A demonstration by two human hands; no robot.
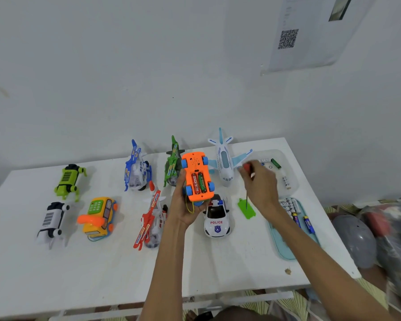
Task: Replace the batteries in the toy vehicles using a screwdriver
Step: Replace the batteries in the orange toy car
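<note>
While left fingers (181, 185) are gripping the seemingly light, rigid car (196, 163) by its sides, right fingers (247, 174) are pinching the screwdriver (247, 167).

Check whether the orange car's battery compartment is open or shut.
Open: the upturned orange car shows two bare batteries in its underside.

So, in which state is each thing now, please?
orange toy car: upside down in left hand, battery compartment open, two batteries inside.
green cover: off, lying on the table.
screwdriver: upright in right hand, tip down.
police car: standing on its wheels.
</note>
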